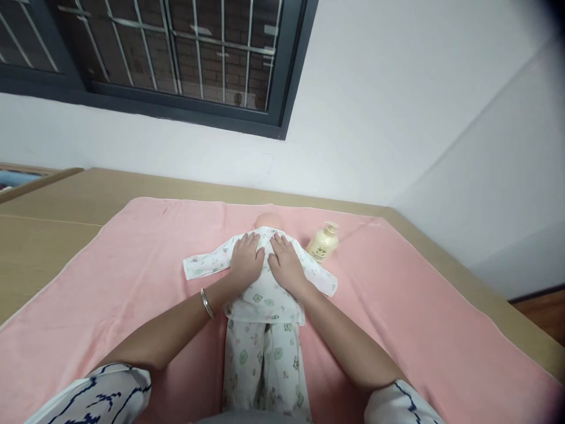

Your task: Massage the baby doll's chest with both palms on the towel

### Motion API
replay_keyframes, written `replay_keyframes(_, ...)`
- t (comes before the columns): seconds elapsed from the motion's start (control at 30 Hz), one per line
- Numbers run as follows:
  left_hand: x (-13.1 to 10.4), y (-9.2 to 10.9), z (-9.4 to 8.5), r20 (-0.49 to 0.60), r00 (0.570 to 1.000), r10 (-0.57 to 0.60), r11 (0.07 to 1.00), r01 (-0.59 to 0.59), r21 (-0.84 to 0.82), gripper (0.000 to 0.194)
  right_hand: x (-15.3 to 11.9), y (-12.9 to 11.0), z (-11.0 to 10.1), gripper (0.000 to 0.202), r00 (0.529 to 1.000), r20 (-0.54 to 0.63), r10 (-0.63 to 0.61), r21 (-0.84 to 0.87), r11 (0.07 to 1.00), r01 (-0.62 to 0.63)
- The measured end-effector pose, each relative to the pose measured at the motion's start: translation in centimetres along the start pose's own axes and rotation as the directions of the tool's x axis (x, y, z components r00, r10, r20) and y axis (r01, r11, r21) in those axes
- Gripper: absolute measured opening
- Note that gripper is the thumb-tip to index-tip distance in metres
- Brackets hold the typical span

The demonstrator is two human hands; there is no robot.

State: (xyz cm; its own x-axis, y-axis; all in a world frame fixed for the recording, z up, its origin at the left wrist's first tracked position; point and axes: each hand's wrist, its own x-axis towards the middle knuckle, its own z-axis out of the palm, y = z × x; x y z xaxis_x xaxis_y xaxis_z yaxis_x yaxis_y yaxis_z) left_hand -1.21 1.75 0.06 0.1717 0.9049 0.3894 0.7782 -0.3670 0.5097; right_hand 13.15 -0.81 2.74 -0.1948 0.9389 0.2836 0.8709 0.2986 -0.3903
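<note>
A baby doll [265, 300] in a white top and trousers with a small green and brown print lies stretched out in front of me. Its smooth head [268, 220] points away from me, and I cannot tell whether it is face up or face down. My left hand [247, 259] rests flat on the left side of its upper body, fingers extended. On the right side, my right hand [286, 262] lies flat in the same way. Both sleeves of the top spread outward. A pale yellow pump bottle [323, 242] touches or nearly touches the right sleeve.
Under the doll a pink blanket [145, 259] covers much of a wooden table top [57, 235]. Beyond it rises a white wall [353, 118] with a dark-framed, barred window [176, 106]. Blue items show at the far left edge.
</note>
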Motion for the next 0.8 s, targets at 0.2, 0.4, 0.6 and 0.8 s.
replay_keyframes(0.2,-1.1,1.7,-0.6,0.006,1.0,0.002,0.999,-0.002,0.054,0.05,0.2,0.4,-0.1,0.053,0.998,-0.056,-0.008,0.077,0.997,0.013)
replay_keyframes(0.4,-3.1,4.0,-1.1,0.095,0.99,0.106,0.993,-0.11,0.042,0.055,1.2,1.5,-1.1,0.047,0.995,-0.082,0.052,0.18,0.983,-0.037)
replay_keyframes(0.6,0.2,0.4,-1.7,0.103,0.995,0.01,0.998,-0.003,-0.067,0.054,-1.9,-2.8,-0.7,0.053,1.0,-0.021,-0.009,0.0,1.0,0.009)
replay_keyframes(0.8,-0.9,1.1,-1.3,0.043,0.999,0.011,0.999,-0.012,0.029,0.055,-1.8,-2.4,-1.8,0.053,0.999,0.032,-0.021,0.052,0.998,0.019)
